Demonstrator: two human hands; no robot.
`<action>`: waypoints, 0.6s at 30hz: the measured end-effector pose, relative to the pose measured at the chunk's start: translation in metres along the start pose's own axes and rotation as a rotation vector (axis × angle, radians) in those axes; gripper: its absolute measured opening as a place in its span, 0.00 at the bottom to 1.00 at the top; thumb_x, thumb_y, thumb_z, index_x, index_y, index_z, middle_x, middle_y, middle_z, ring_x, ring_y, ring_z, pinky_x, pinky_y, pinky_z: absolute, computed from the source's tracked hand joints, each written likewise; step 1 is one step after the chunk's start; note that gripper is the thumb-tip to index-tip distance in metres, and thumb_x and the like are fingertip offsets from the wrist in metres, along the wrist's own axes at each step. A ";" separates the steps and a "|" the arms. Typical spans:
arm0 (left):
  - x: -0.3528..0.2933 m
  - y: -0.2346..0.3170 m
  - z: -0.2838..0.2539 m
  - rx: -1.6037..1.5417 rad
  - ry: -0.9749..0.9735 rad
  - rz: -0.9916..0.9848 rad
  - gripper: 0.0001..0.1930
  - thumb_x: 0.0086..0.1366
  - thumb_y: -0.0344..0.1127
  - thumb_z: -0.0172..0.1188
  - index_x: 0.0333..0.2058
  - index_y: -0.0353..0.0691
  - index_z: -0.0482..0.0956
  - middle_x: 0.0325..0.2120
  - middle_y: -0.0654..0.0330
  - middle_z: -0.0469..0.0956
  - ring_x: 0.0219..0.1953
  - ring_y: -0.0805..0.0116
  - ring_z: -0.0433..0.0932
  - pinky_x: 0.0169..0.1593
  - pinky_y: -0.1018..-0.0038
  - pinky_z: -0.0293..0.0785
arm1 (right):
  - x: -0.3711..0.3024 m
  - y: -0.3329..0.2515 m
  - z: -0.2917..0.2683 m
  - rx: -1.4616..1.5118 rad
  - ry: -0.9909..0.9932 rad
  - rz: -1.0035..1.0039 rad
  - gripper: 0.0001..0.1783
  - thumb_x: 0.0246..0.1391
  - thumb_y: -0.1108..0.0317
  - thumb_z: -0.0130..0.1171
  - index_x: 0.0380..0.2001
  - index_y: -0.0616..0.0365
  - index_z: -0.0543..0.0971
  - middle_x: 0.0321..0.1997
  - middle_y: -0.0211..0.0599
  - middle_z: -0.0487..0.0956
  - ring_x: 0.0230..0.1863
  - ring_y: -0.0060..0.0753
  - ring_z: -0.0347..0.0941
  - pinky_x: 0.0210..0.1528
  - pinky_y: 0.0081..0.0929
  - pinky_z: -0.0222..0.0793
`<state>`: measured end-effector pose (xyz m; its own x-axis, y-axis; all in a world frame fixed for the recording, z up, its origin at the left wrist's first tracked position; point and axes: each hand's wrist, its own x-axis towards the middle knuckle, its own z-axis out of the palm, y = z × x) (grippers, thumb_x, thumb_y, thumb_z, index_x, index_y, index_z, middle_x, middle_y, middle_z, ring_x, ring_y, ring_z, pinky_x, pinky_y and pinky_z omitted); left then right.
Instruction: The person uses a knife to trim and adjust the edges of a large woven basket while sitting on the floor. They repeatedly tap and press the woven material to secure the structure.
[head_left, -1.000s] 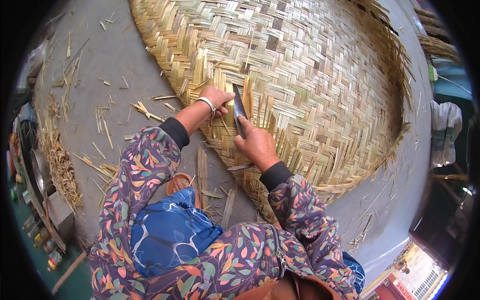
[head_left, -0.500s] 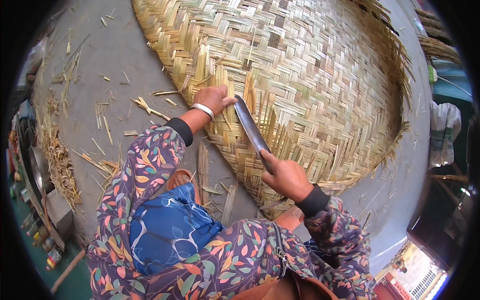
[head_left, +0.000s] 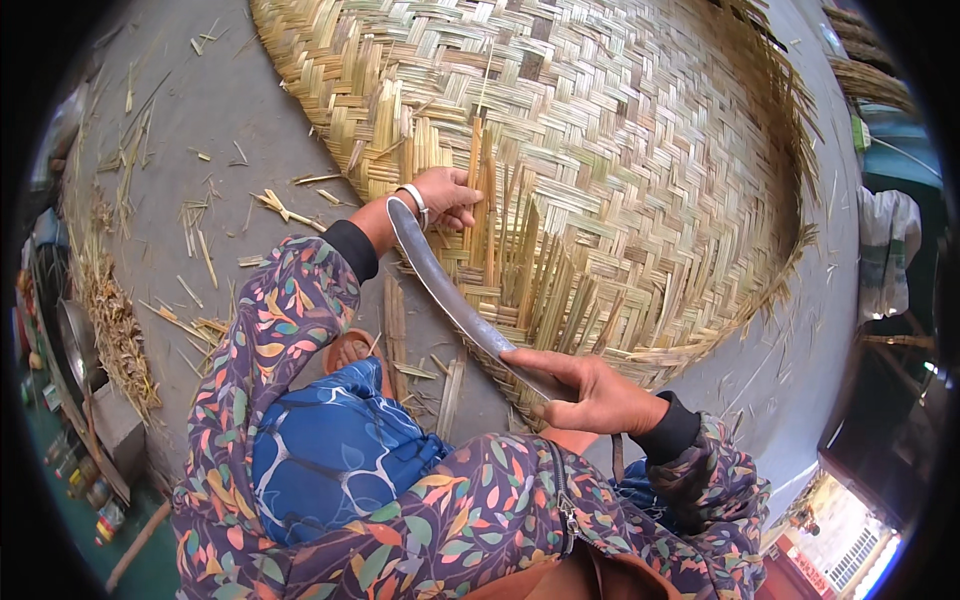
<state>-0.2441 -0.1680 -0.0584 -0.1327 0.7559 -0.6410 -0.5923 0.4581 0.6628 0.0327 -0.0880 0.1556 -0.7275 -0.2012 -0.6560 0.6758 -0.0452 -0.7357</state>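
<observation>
A large woven mat (head_left: 640, 180) of split plant strips curves up at its rim in front of me. My left hand (head_left: 445, 197), a white bracelet at its wrist, has its fingers curled at the mat's near left part. Its fingertips pinch upright loose strips (head_left: 487, 215) that stick out of the weave. My right hand (head_left: 600, 392) grips a long, curved metal knife (head_left: 450, 295) by its near end. The blade slants up leftward over the mat's edge, its tip near my left wrist. The knife's handle is mostly hidden by my fingers.
Cut strip scraps (head_left: 205, 255) lie over the grey floor (head_left: 250, 120) to the left, beside a heap of dry stalks (head_left: 115, 310). A sandalled foot (head_left: 352, 352) is close to the mat's edge. A pale cloth (head_left: 888, 250) hangs at the right.
The knife has swung back toward me and left, away from the strips. My right hand has moved nearer and to the right. My left hand has shifted slightly right onto the upright strips.
</observation>
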 end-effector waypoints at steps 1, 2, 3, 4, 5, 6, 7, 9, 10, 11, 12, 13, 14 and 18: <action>-0.002 -0.004 0.003 0.010 0.043 -0.036 0.07 0.65 0.34 0.62 0.37 0.39 0.76 0.22 0.63 0.79 0.18 0.77 0.79 0.19 0.80 0.74 | 0.004 0.004 -0.001 0.022 0.000 -0.005 0.36 0.53 0.73 0.57 0.67 0.54 0.64 0.59 0.34 0.74 0.55 0.20 0.69 0.59 0.21 0.64; -0.003 -0.006 0.006 0.040 0.074 -0.008 0.07 0.65 0.34 0.62 0.36 0.39 0.77 0.21 0.64 0.79 0.18 0.76 0.79 0.18 0.79 0.73 | 0.008 0.008 -0.002 0.045 0.000 -0.013 0.36 0.53 0.73 0.57 0.68 0.54 0.64 0.59 0.34 0.74 0.55 0.21 0.69 0.59 0.23 0.64; -0.004 -0.009 0.008 0.070 0.106 0.021 0.07 0.65 0.34 0.63 0.35 0.39 0.77 0.20 0.64 0.78 0.18 0.76 0.79 0.18 0.79 0.73 | 0.011 0.010 -0.005 0.056 0.027 -0.009 0.37 0.54 0.75 0.57 0.68 0.54 0.63 0.59 0.33 0.73 0.57 0.21 0.68 0.60 0.24 0.64; -0.005 -0.012 0.010 0.099 0.136 0.049 0.07 0.64 0.34 0.63 0.35 0.38 0.77 0.20 0.64 0.78 0.17 0.75 0.79 0.17 0.79 0.72 | 0.016 0.012 -0.008 0.088 0.055 -0.019 0.37 0.54 0.75 0.57 0.68 0.54 0.63 0.61 0.33 0.72 0.58 0.20 0.66 0.61 0.24 0.62; -0.009 -0.009 0.015 0.104 0.188 0.045 0.05 0.64 0.31 0.63 0.32 0.39 0.76 0.16 0.62 0.76 0.15 0.71 0.78 0.17 0.75 0.72 | 0.022 0.022 -0.011 0.090 0.111 -0.040 0.37 0.54 0.74 0.57 0.68 0.54 0.62 0.56 0.33 0.74 0.52 0.19 0.68 0.56 0.23 0.66; -0.009 -0.023 0.005 0.057 0.197 0.221 0.06 0.63 0.30 0.62 0.28 0.39 0.76 0.17 0.60 0.77 0.14 0.70 0.78 0.16 0.74 0.72 | 0.030 0.029 -0.014 0.084 0.154 -0.066 0.37 0.54 0.73 0.57 0.69 0.54 0.62 0.51 0.32 0.77 0.47 0.18 0.71 0.51 0.22 0.69; -0.003 -0.035 0.001 0.022 0.289 0.218 0.07 0.63 0.30 0.62 0.26 0.39 0.76 0.17 0.60 0.77 0.15 0.70 0.78 0.16 0.74 0.72 | 0.035 0.025 -0.018 0.091 0.160 0.014 0.37 0.54 0.73 0.56 0.69 0.54 0.62 0.47 0.30 0.77 0.42 0.17 0.70 0.46 0.21 0.69; -0.007 -0.038 0.007 0.001 0.372 0.224 0.07 0.63 0.31 0.61 0.26 0.38 0.76 0.17 0.60 0.77 0.15 0.71 0.77 0.16 0.74 0.73 | 0.047 0.023 -0.026 0.100 0.206 0.124 0.36 0.54 0.72 0.56 0.68 0.54 0.63 0.38 0.27 0.76 0.32 0.14 0.67 0.35 0.18 0.66; -0.009 -0.037 0.007 0.038 0.378 0.207 0.07 0.64 0.31 0.61 0.27 0.37 0.76 0.17 0.60 0.77 0.15 0.72 0.77 0.16 0.75 0.73 | 0.053 0.023 -0.029 0.092 0.234 0.148 0.36 0.55 0.71 0.56 0.68 0.53 0.63 0.34 0.25 0.75 0.28 0.13 0.64 0.30 0.17 0.63; -0.012 -0.032 0.010 0.075 0.379 0.190 0.07 0.64 0.32 0.61 0.27 0.37 0.76 0.17 0.60 0.77 0.15 0.72 0.77 0.17 0.75 0.73 | 0.060 0.029 -0.031 0.063 0.280 0.113 0.35 0.55 0.71 0.55 0.68 0.52 0.64 0.30 0.22 0.74 0.23 0.11 0.60 0.25 0.15 0.57; -0.014 -0.029 0.013 0.112 0.380 0.173 0.07 0.64 0.32 0.61 0.28 0.36 0.76 0.17 0.61 0.77 0.15 0.73 0.77 0.17 0.76 0.73 | 0.066 0.034 -0.034 0.032 0.325 0.078 0.34 0.56 0.71 0.55 0.68 0.51 0.65 0.26 0.20 0.72 0.18 0.09 0.55 0.20 0.14 0.51; -0.017 -0.028 0.014 0.112 0.346 0.210 0.08 0.64 0.33 0.62 0.28 0.36 0.76 0.17 0.63 0.77 0.15 0.75 0.76 0.17 0.77 0.73 | 0.069 0.036 -0.037 -0.017 0.346 0.083 0.34 0.54 0.70 0.55 0.67 0.52 0.66 0.27 0.19 0.72 0.21 0.10 0.58 0.22 0.14 0.56; -0.019 -0.029 0.012 0.093 0.329 0.222 0.08 0.64 0.34 0.63 0.29 0.36 0.76 0.17 0.63 0.77 0.15 0.75 0.76 0.18 0.78 0.73 | 0.074 0.040 -0.041 -0.057 0.350 0.064 0.34 0.54 0.69 0.55 0.67 0.52 0.66 0.27 0.19 0.71 0.21 0.10 0.58 0.23 0.15 0.56; -0.021 -0.037 -0.002 0.015 0.230 0.240 0.09 0.64 0.37 0.65 0.30 0.39 0.77 0.19 0.65 0.78 0.18 0.78 0.77 0.22 0.80 0.75 | 0.078 0.023 -0.048 -0.167 0.310 0.096 0.34 0.53 0.67 0.55 0.66 0.56 0.67 0.26 0.18 0.70 0.23 0.12 0.60 0.26 0.16 0.60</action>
<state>-0.2211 -0.2016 -0.0702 -0.4437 0.7186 -0.5356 -0.5109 0.2882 0.8099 -0.0143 -0.0574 0.0793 -0.6799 0.1106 -0.7249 0.7331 0.1250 -0.6686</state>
